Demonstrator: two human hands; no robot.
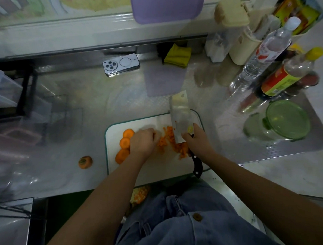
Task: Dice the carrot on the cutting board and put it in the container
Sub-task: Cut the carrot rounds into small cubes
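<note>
Right hand (198,142) clamps cleaver (181,119) at blade heel. Left hand (142,142) curled beside it, grip cannot tell. Carrot dice (167,141), carrot rounds (124,142) mid-frame on cutting board (152,166): stiff, light, scatter-prone, so scoop on blade.

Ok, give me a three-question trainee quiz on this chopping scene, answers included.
1. Which hand grips the cleaver?
2. True or false: the diced carrot already lies in the green-lidded container.
3. Where does the carrot end lie? A) on the cutting board B) on the counter, left of the board C) in the container

Key: 1. the right hand. 2. False, it lies on the board. 3. B.
</note>
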